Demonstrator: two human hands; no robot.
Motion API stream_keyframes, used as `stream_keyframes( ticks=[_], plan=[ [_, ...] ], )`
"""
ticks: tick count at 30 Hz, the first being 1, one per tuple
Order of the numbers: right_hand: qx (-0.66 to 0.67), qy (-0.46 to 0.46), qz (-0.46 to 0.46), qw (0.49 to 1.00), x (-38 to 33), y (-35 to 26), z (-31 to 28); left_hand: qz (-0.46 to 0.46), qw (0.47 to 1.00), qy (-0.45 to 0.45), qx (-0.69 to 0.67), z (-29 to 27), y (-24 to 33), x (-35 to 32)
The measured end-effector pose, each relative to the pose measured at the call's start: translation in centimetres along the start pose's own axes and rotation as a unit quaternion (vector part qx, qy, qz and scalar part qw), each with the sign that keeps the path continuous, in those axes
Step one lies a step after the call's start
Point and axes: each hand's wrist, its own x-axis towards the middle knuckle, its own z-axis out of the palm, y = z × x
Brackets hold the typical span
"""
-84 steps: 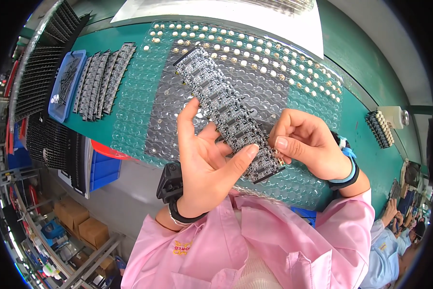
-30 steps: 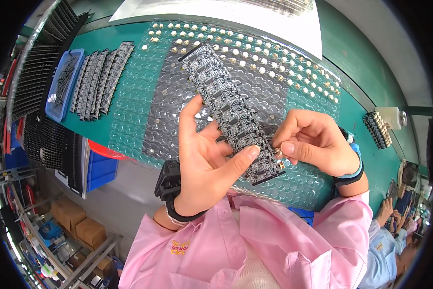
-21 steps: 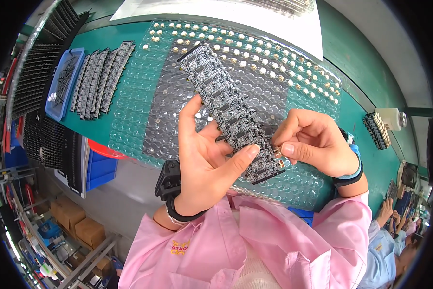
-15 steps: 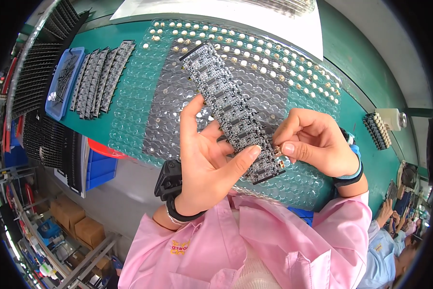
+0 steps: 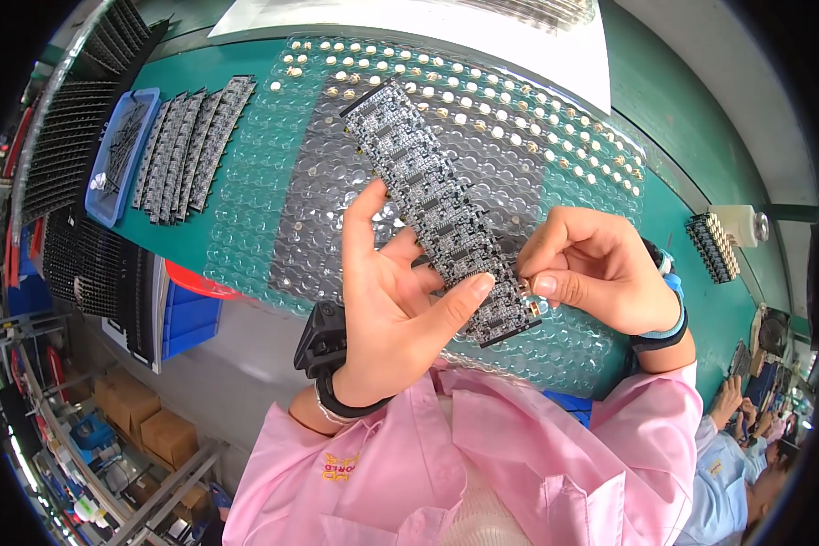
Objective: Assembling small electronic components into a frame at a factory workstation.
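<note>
My left hand point(image 5: 393, 300) holds a long black circuit-board strip point(image 5: 427, 196) from below, thumb pressed on its near end. The strip slants up and away to the left over the bench. My right hand point(image 5: 591, 268) pinches a small metal part point(image 5: 529, 296) against the strip's right edge near its lower end. Under both hands lies a clear plastic blister tray point(image 5: 273, 218) with rows of round pockets; several far pockets hold small pale parts point(image 5: 500, 109).
A fan of more black circuit strips point(image 5: 186, 146) and a blue tray point(image 5: 118, 155) of small dark parts lie at the left. Black ribbed trays point(image 5: 63, 155) stand further left. A small block of pins point(image 5: 714, 246) sits at the right. White sheet point(image 5: 482, 36) at the back.
Almost nothing differs. My right fingers have shifted slightly along the strip's lower right edge; my left hand keeps the same hold.
</note>
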Motion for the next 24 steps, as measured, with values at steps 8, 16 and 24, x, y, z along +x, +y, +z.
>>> stream_keyframes(
  ticks=[8,16,24],
  plan=[
    [-0.002,0.002,-0.023,1.0,0.02,0.32,-0.06,-0.019,1.0,-0.006,-0.021,-0.09,-0.12,-0.12],
    [-0.017,0.016,-0.001,1.0,-0.24,-0.06,0.09,-0.017,1.0,0.0,-0.021,0.06,-0.08,-0.06],
    [0.006,0.025,-0.025,0.999,-0.22,-0.33,0.26,-0.014,1.0,-0.002,-0.012,-0.03,0.19,-0.08]
  ],
)
